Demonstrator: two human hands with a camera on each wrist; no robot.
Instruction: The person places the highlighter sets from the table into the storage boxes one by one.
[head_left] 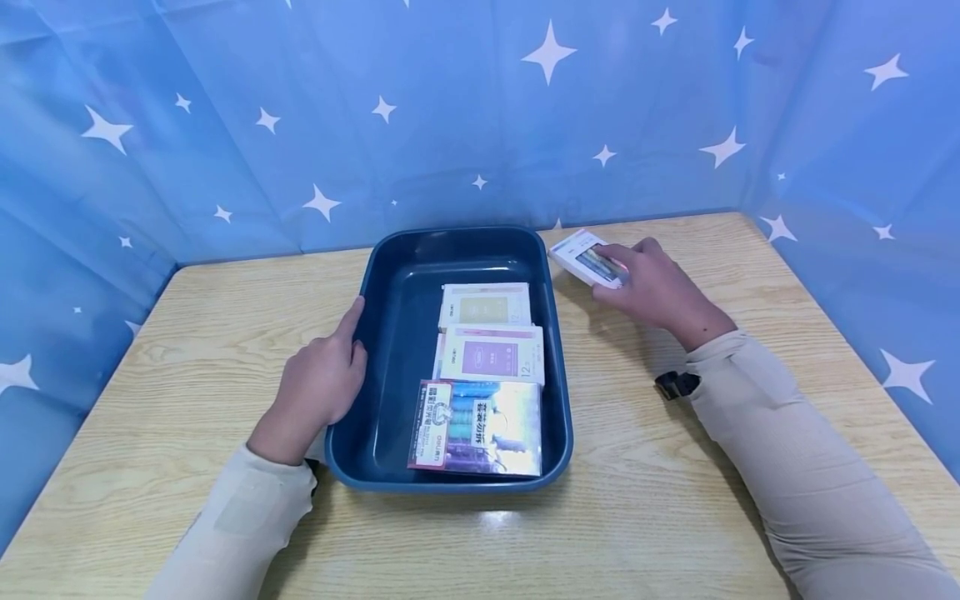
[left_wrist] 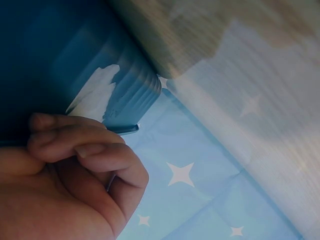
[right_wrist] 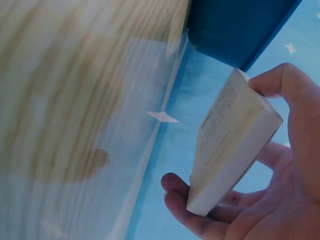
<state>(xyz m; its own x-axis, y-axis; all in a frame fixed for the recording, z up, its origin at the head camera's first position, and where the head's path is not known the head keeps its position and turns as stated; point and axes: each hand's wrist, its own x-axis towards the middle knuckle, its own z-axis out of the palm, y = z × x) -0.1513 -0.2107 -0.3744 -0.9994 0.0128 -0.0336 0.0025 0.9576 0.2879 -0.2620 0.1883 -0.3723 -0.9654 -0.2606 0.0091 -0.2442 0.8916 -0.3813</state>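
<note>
My left hand (head_left: 318,379) grips the left rim of a dark blue plastic bin (head_left: 452,232), index finger along the edge. In the left wrist view, its curled fingers (left_wrist: 95,142) lie against the bin's outer wall. To the right of the bin, my right hand (head_left: 652,283) holds a thin white box (head_left: 581,252) with a dark window, tilted above the table. The right wrist view shows the thumb on one edge of this white box (right_wrist: 230,135) and fingertips round the opposite edge. The palm side of the right hand is partly hidden behind it.
Inside the bin, along its right side, lie a white box with a yellow label (head_left: 483,302), a white box with a purple label (head_left: 495,354) and a shiny silver-and-blue package (head_left: 480,429). Light wooden table (head_left: 210,350) underneath; a blue star-patterned curtain (head_left: 450,50) hangs behind.
</note>
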